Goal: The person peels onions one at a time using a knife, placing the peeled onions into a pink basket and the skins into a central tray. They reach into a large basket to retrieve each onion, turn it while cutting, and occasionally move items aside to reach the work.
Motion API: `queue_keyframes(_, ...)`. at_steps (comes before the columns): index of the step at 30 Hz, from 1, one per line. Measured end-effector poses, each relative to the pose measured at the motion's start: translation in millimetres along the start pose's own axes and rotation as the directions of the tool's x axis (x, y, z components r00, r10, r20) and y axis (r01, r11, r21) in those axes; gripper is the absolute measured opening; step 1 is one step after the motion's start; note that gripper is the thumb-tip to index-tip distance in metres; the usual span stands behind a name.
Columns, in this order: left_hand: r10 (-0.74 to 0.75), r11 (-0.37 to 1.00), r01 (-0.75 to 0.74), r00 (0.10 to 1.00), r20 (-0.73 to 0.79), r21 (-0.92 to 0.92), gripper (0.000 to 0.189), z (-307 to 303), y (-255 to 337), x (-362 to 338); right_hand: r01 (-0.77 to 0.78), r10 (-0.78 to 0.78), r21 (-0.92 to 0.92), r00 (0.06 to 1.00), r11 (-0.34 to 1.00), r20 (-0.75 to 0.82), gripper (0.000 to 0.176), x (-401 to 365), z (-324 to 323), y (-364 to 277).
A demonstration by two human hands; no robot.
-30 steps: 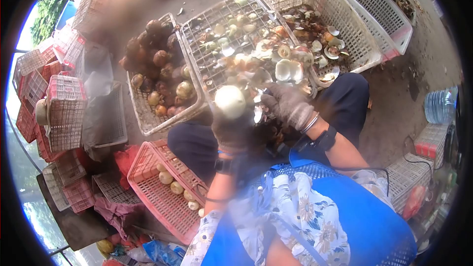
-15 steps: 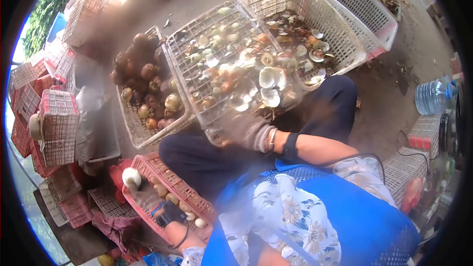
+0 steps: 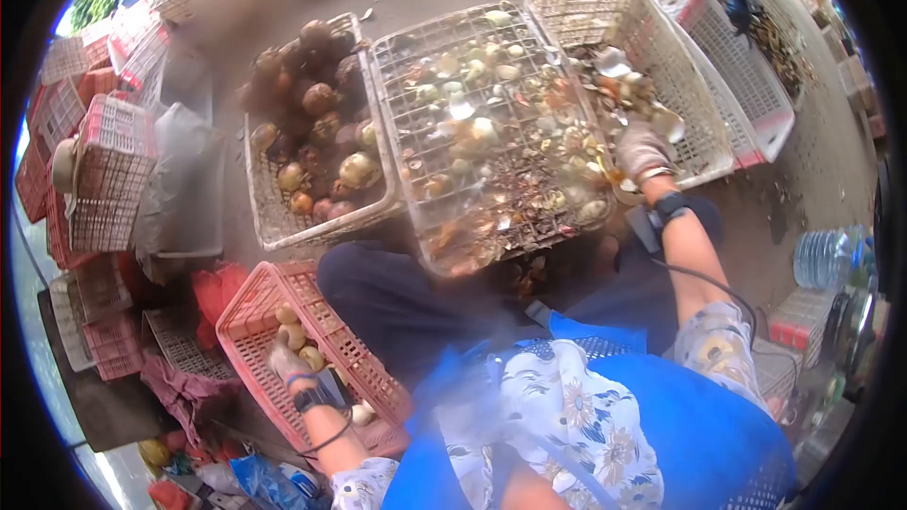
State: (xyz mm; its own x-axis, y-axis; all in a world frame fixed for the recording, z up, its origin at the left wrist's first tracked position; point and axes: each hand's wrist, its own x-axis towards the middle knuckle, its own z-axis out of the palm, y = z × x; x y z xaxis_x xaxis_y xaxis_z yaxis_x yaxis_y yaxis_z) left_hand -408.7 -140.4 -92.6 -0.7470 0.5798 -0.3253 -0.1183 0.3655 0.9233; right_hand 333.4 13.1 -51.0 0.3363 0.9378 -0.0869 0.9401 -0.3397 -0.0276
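Note:
My left hand (image 3: 285, 359), gloved, is inside the pink crate (image 3: 255, 307) among pale round onions (image 3: 293, 332); its fingers are too small and blurred to read. My right hand (image 3: 642, 149), also gloved, reaches over the near edge of the white crate (image 3: 694, 123) at the pale peel pieces (image 3: 631, 90); its fingers are hidden against them. Between my hands lies a wire-grid rack (image 3: 430, 146) with onion scraps and skins on it. The crate at the left (image 3: 257, 179) holds unpeeled brown onions (image 3: 321, 99).
Stacked crates (image 3: 113, 161) and a grey plastic bag (image 3: 175, 175) stand at the left. Another person's gloved hand (image 3: 737, 8) is at the top right by another crate (image 3: 732, 61). A water jug (image 3: 820, 258) stands at the right.
My right hand has moved right from the rack to the white crate, and the peel pieces on the rack's near part are gone. My left hand no longer shows the white onion. The view has shifted.

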Motion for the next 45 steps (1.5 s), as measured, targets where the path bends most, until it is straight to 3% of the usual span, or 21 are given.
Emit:
queue_keyframes(1, 0.219, 0.919, -0.257, 0.963, 0.156, 0.299, 0.03, 10.0, 18.6, 14.6, 0.054, -0.053, 0.049, 0.998, 0.997, -0.015, 0.025, 11.2, 3.3, 11.4)
queue_keyframes(2, 0.395, 0.783, -0.442, 0.897, 0.199, 0.438, 0.034, 30.4, 45.2, 26.6, -0.091, 0.112, 0.261, 0.991, 0.961, -0.067, 0.025, 8.1, -1.6, 5.6)
queue_keyframes(3, 0.448, 0.776, -0.54, 0.836, 0.317, 0.326, 0.035, 70.2, 78.8, 28.4, -0.113, 0.128, 0.211, 0.99, 0.971, -0.055, 0.029, 10.4, 6.0, 4.3)
queue_keyframes(4, 0.334, 0.806, -0.415, 0.908, 0.254, 0.423, 0.043, 113.3, 112.9, 34.3, 0.017, 0.015, 0.286, 0.994, 0.958, -0.111, 0.031, 3.0, -4.1, -10.0)
queue_keyframes(5, 0.362, 0.636, -0.501, 0.866, 0.346, 0.587, 0.049, 151.1, 141.4, 42.6, 0.144, -0.086, 0.354, 0.981, 0.924, -0.175, 0.034, -5.7, -18.1, -25.3)
queue_keyframes(7, 0.373, 0.592, -0.598, 0.798, 0.474, 0.541, 0.047, 225.1, 169.8, 51.9, 0.033, -0.035, 0.708, 0.999, 0.705, -0.011, 0.039, -11.1, -11.8, -47.0)
queue_keyframes(9, 0.166, 0.678, -0.524, 0.792, 0.587, 0.516, 0.052, 294.1, 166.3, 70.2, -0.074, -0.055, 0.673, 0.984, 0.736, 0.167, 0.039, -10.8, -7.9, -62.0)
queue_keyframes(11, 0.036, 0.433, -0.603, 0.754, 0.656, 0.669, 0.058, 351.4, 161.4, 46.7, -0.152, -0.083, 0.787, 0.965, 0.598, 0.25, 0.042, -20.4, -43.7, -93.0)
queue_keyframes(12, -0.052, 0.359, -0.644, 0.709, 0.703, 0.676, 0.062, 369.3, 141.6, 58.6, -0.116, -0.114, 0.76, 0.963, 0.639, 0.243, 0.043, -18.9, -54.9, -101.9)
queue_keyframes(15, -0.201, 0.04, -0.778, 0.608, 0.768, 0.627, 0.071, 408.0, 99.4, 51.4, -0.073, -0.162, 0.715, 0.953, 0.695, 0.255, 0.046, -15.8, -54.0, -107.7)
queue_keyframes(17, -0.13, -0.001, -0.771, 0.631, 0.765, 0.636, 0.075, 418.1, 70.5, 61.7, -0.206, -0.181, 0.805, 0.916, 0.556, 0.359, 0.046, -15.0, -51.1, -113.3)
queue_keyframes(19, -0.149, -0.062, -0.847, 0.53, 0.835, 0.527, 0.07, 415.6, 71.3, 69.9, -0.187, -0.209, 0.785, 0.904, 0.591, 0.373, 0.047, -14.9, -41.0, -112.4)
queue_keyframes(24, -0.235, -0.156, -0.845, 0.534, 0.812, 0.511, 0.071, 415.0, 64.2, 68.2, -0.131, -0.254, 0.81, 0.91, 0.572, 0.327, 0.05, -11.8, -39.7, -119.0)
queue_keyframes(28, -0.297, -0.144, -0.824, 0.564, 0.77, 0.548, 0.078, 428.9, 83.3, 51.7, -0.146, -0.218, 0.802, 0.92, 0.579, 0.325, 0.051, -14.6, -34.5, -118.4)
queue_keyframes(32, -0.385, 0.522, -0.51, 0.575, 0.722, 0.684, 0.074, 403.7, 88.9, 60.2, -0.148, -0.237, 0.82, 0.916, 0.553, 0.325, 0.052, -10.0, -36.1, -123.7)
queue_keyframes(35, -0.317, 0.922, -0.018, 0.536, 0.782, 0.386, 0.061, 382.8, 93.5, 53.8, -0.333, -0.267, 0.843, 0.843, 0.423, 0.467, 0.047, -11.7, -54.4, -132.8)
queue_keyframes(38, -0.179, 0.983, 0.111, 0.424, 0.888, 0.145, 0.062, 362.5, 123.8, 32.1, -0.498, -0.381, 0.866, 0.794, 0.039, 0.474, 0.037, -18.6, -61.5, -134.7)
queue_keyframes(40, -0.114, 0.986, 0.152, 0.35, 0.93, 0.064, 0.064, 347.8, 146.5, 2.2, -0.36, -0.364, 0.929, 0.856, 0.091, 0.367, 0.035, -25.1, -33.9, -130.9)
queue_keyframes(42, -0.024, 0.961, 0.274, 0.199, 0.98, -0.032, 0.066, 334.0, 152.3, -13.9, 0.01, -0.382, 0.975, 0.921, 0.224, 0.078, 0.029, -29.7, -13.3, -134.5)
queue_keyframes(43, -0.06, 0.938, 0.339, 0.369, 0.928, -0.074, 0.068, 325.3, 124.7, -1.5, 0.052, -0.401, 0.96, 0.914, 0.276, 0.066, 0.033, -35.0, -11.6, -135.4)
queue_keyframes(45, 0.036, 0.941, 0.315, 0.272, 0.962, -0.125, 0.066, 311.7, 151.0, -76.3, -0.282, -0.36, 0.916, 0.854, 0.287, 0.376, 0.035, -54.5, -39.7, -147.8)
